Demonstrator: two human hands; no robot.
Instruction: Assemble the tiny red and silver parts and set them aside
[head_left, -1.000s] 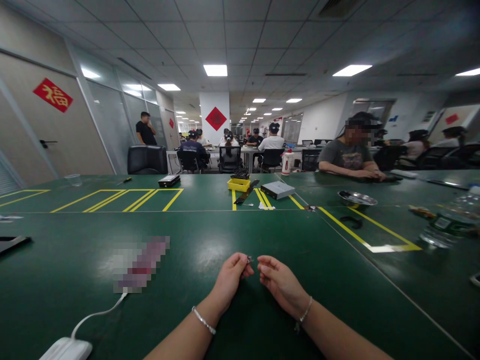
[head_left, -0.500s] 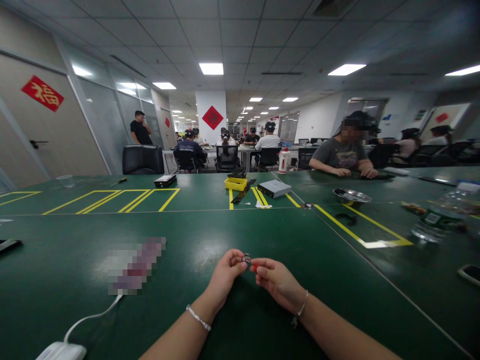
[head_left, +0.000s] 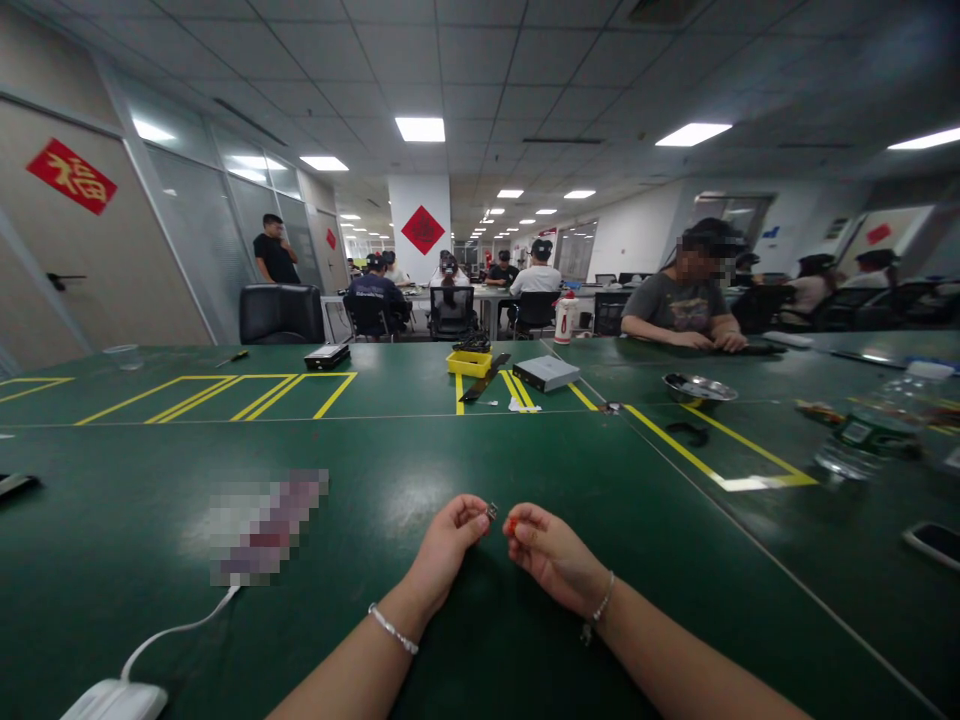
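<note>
Just above the green tabletop (head_left: 360,530), my left hand (head_left: 448,540) pinches a small silvery metal piece (head_left: 491,511) between thumb and fingertips. Its exact kind is too small to make out. Facing it, my right hand (head_left: 553,555) is closed on a small orange-red piece (head_left: 512,526), mostly covered by the fingers. A narrow gap separates the two pieces. Each wrist wears a bracelet.
A phone-like, blurred-out object (head_left: 277,525) lies left with a white cable (head_left: 176,632). Farther off are a yellow tray (head_left: 469,363), a grey box (head_left: 546,373), a metal bowl (head_left: 699,391) and a water bottle (head_left: 870,430). A person (head_left: 679,300) sits across at the right.
My hands have drawn slightly apart. The silvery piece and the orange-red piece, close together at the fingertips before, now have a gap between them. The view has shifted a little.
</note>
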